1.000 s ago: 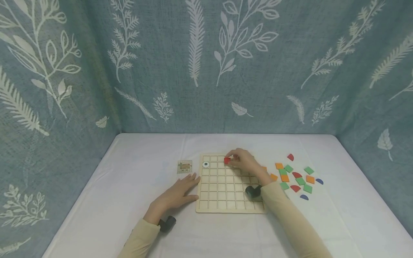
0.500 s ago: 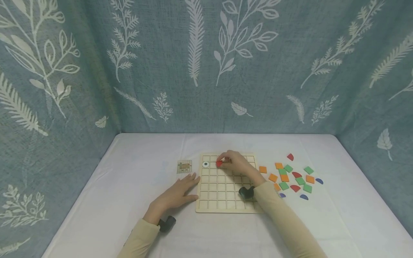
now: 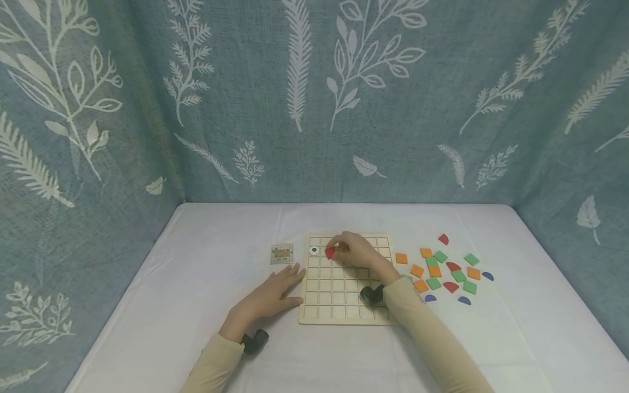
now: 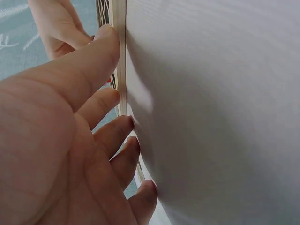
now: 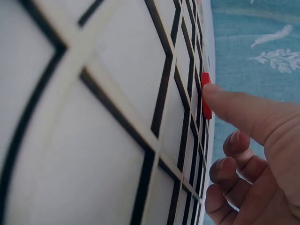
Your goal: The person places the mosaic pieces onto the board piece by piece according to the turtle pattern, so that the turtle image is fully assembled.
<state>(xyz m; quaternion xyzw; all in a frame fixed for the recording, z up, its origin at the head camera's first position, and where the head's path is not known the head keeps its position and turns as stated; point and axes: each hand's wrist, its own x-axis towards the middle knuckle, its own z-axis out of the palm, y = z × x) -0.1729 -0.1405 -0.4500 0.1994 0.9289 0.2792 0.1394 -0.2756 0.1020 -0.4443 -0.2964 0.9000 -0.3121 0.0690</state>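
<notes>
In the head view, my right hand (image 3: pixel 357 251) pinches a small red tile (image 3: pixel 330 252) at the second row of a wooden grid board (image 3: pixel 339 299). The right wrist view shows the thumb on that red tile (image 5: pixel 206 96), which stands at the board's surface; its full outline is partly covered. My left hand (image 3: pixel 270 293) lies with spread fingers against the board's left edge. In the left wrist view, its fingertips (image 4: pixel 125 123) touch the board's side. A white eye disc (image 3: pixel 314 250) sits in the second row, left of the red tile.
A small picture card (image 3: pixel 282 254) lies left of the board. Right of it are scattered loose tiles: orange squares (image 3: pixel 401 258), green squares (image 3: pixel 472 259), red quarter-rounds (image 3: pixel 450 287) and blue half-rounds (image 3: pixel 464 300). A patterned curtain (image 3: pixel 314 164) hangs behind the white table.
My right hand has moved left across the board with the red tile, from further right in the upper rows to near the eye disc. The left hand has stayed in place.
</notes>
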